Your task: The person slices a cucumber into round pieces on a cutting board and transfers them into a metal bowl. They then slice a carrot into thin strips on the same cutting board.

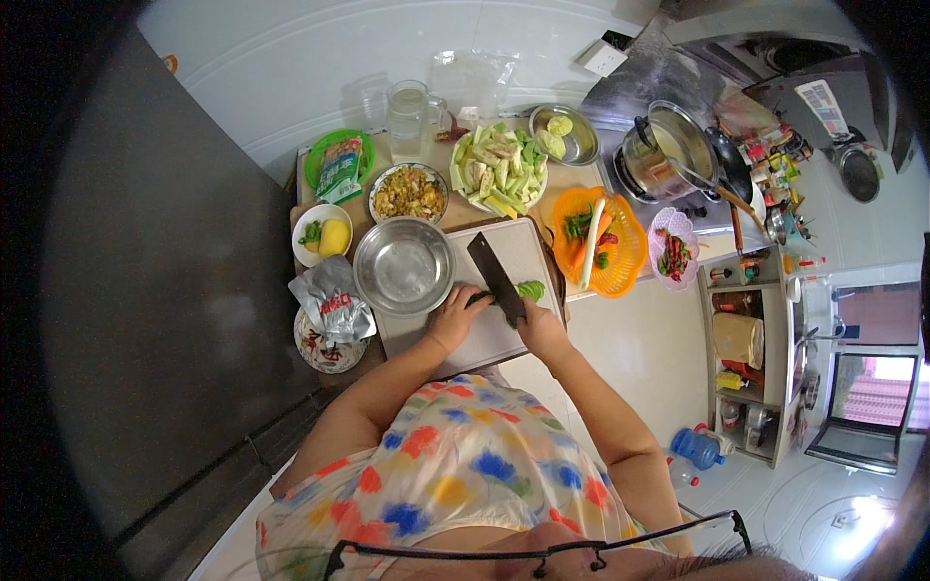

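My right hand [541, 331] grips the handle end of a dark-bladed cleaver [497, 279] over a light cutting board [465, 332]. The blade stands across a dark green vegetable, partly hidden; its kind cannot be told. My left hand [455, 319] holds that vegetable [479, 297] with the fingertips, left of the blade. Green slices [531, 291] lie on the board right of the blade. A metal bowl [404, 267] rests at the board's left side, close beside my left hand.
Behind the board stand a plate of cut pale green vegetables [500, 168], a bowl of mixed food [408, 193] and a glass pitcher [408, 120]. An orange basket [631, 250] of vegetables is at the right, near a steel pot [665, 163]. A silver pouch [333, 299] lies at the left.
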Action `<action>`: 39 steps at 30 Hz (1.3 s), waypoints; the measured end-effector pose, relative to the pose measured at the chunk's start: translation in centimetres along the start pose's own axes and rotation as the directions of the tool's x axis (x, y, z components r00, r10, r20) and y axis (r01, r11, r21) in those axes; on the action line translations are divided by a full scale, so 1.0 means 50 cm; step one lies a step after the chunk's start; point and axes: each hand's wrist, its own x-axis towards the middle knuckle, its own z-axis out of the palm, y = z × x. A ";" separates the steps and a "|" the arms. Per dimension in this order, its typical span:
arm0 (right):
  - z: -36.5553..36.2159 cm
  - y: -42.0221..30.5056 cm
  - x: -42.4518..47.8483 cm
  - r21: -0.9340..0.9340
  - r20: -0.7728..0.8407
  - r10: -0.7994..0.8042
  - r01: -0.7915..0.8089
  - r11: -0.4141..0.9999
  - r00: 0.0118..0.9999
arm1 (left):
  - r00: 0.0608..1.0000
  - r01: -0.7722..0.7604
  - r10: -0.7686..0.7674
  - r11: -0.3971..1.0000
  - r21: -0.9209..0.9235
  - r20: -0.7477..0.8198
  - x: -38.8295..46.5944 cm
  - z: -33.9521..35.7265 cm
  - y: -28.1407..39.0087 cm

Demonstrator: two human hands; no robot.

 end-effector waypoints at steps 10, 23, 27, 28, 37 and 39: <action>0.070 -0.001 0.035 -0.033 -0.037 0.009 -0.010 0.999 0.999 | 0.999 0.024 -0.023 0.999 -0.024 0.046 0.000 -0.018 0.007; 0.001 -0.017 -0.005 0.013 -0.055 0.007 -0.006 1.000 0.998 | 1.000 0.021 -0.021 1.000 -0.021 0.017 -0.003 -0.015 0.003; 0.005 -0.007 -0.015 -0.009 -0.016 0.000 0.000 1.000 1.000 | 1.000 -0.005 0.005 1.000 -0.016 0.015 -0.001 -0.017 0.002; 0.009 -0.004 -0.014 -0.011 -0.014 -0.007 0.007 1.000 1.000 | 1.000 0.000 0.000 1.000 -0.027 0.021 -0.001 -0.016 0.002; 0.048 -0.006 0.014 -0.086 -0.005 0.003 -0.003 0.996 1.000 | 1.000 0.008 -0.007 0.999 -0.042 0.007 0.000 -0.009 0.000; 0.069 -0.004 0.023 -0.096 -0.026 -0.010 0.008 0.995 1.000 | 1.000 0.012 -0.012 1.000 -0.022 0.017 -0.002 -0.008 0.001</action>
